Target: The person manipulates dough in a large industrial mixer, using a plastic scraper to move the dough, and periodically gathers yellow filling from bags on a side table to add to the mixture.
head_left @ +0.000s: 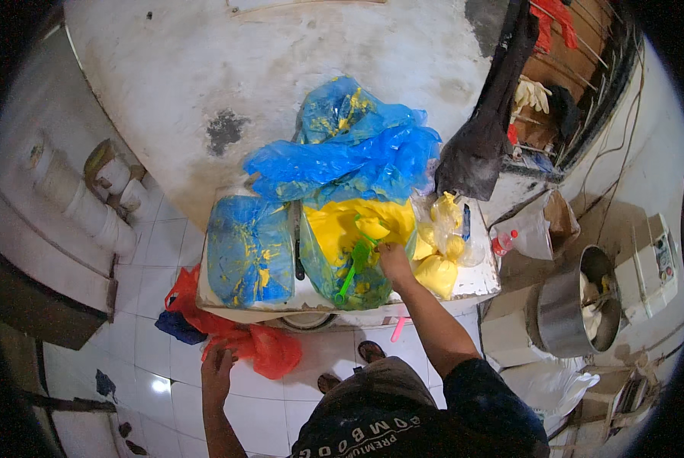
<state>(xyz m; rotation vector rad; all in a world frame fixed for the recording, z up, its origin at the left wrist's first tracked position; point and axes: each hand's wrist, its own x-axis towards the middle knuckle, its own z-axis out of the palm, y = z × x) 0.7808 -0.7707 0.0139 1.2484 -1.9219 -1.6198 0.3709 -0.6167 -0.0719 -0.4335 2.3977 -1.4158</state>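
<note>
A clear bag, its mouth spread wide on the table, holds a soft yellow mass. Over it my right hand is closed, apparently round the handle of a green scoop loaded with yellow. The grip itself is partly hidden. A bright green spatula leans in the same bag, left of that hand. Down at the left, beyond the table's front edge, my left hand hangs beside a red plastic bag. Its fingers look loosely apart; whether they touch the bag is unclear.
Crumpled blue plastic rises behind the bag. A yellow-smeared blue sheet and a dark-handled knife lie left. Tied yellow bags crowd the right. A pink-handled object shows below the edge; a steel mixer bowl stands right.
</note>
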